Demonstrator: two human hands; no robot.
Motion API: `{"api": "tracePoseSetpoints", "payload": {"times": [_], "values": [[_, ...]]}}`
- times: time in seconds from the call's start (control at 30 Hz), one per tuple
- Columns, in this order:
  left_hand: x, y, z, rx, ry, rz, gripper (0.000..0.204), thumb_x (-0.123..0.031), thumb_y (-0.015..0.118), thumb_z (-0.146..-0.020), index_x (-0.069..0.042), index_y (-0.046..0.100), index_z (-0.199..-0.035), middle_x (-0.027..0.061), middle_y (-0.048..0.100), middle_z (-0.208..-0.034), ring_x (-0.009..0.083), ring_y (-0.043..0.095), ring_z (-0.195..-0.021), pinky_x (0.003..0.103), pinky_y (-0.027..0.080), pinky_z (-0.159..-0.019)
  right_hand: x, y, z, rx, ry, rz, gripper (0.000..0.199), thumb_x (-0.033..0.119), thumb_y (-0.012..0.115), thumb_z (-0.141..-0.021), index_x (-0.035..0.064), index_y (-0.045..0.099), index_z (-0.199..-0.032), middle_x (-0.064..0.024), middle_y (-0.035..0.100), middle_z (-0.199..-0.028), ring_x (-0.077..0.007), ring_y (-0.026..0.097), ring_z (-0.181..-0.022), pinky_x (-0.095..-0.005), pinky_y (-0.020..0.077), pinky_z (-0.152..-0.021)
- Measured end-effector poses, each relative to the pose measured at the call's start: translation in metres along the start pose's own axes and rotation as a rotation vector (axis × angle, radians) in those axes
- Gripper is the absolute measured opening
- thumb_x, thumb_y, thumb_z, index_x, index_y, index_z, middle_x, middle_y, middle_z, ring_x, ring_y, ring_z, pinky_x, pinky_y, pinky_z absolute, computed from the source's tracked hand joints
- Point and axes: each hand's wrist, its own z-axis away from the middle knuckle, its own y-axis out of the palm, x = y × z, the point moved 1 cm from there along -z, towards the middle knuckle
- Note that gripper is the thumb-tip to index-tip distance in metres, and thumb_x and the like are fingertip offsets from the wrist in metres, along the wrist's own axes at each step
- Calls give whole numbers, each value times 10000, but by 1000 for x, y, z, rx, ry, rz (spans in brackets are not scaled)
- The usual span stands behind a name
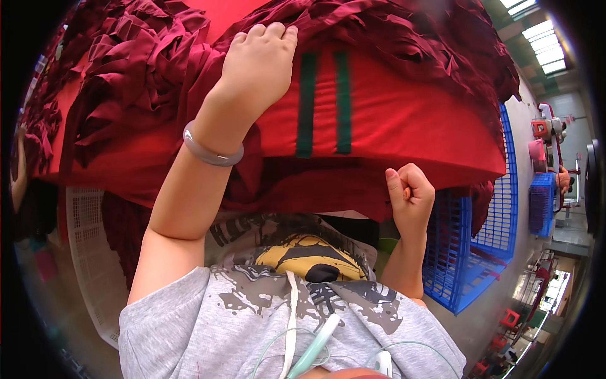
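My left hand [262, 63] reaches out over the table with its back up and its fingers curled down on the maroon cloth [208, 69]. The fingertips are hidden beneath it. Part of that cloth hangs beside my left forearm and over the near edge. Just off the table's front edge, my right hand [413, 192] is closed in a fist. A small orange thing [407, 193] pokes out between its thumb and fingers; the rest of it is covered. Two dark green strips [307, 104] lie side by side on the red table cover [391, 114], between my hands.
Heaps of maroon cloth [404, 28] cover the far side and the left of the table. Blue plastic baskets [464, 252] stand at the right, and a white basket [88, 246] at the left. At the far left edge shows another person's arm [20, 167].
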Motion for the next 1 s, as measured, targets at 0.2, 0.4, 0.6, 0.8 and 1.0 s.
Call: {"api": "tracePoseSetpoints", "payload": {"times": [0.2,0.4,0.6,0.8,1.0], "values": [[0,-7,13,-15,246,359,191,-187,668,-833,-21,662,-927,106,655,-840,300,623,-831,409,455,-795,-7,-4,6,43,126,-196,381,56,653,-912,31,410,-620,17,372,-597,-63,304,-551,-254,248,-499],[-5,-38,55,-153,371,712,196,-35,720,-753,6,658,-934,88,613,-806,219,605,-769,286,470,-694,15,29,-17,422,515,-722,370,314,485,-1023,12,654,-893,-65,646,-805,-95,480,-565,-206,346,-495],[5,-66,87,195,113,1020,218,-42,733,-740,-52,659,-944,56,608,-732,151,587,-643,270,452,-587,28,69,-72,405,627,-1523,299,367,529,-994,91,639,-1011,-67,652,-969,-181,549,-662,-276,415,-509],[20,-63,108,-103,168,928,272,-9,761,-694,-33,655,-944,18,601,-744,108,499,-550,244,399,-524,-16,5,-112,16,402,-1770,235,317,624,-932,159,598,-759,8,651,-777,-123,455,-512,-312,357,-540],[44,-51,123,-363,135,889,443,11,815,-663,-29,599,-1048,29,528,-807,98,496,-649,219,369,-523,-108,-154,-119,-516,365,-1393,104,236,629,-910,162,656,-842,45,576,-659,-79,389,-536,-292,312,-606]]}}
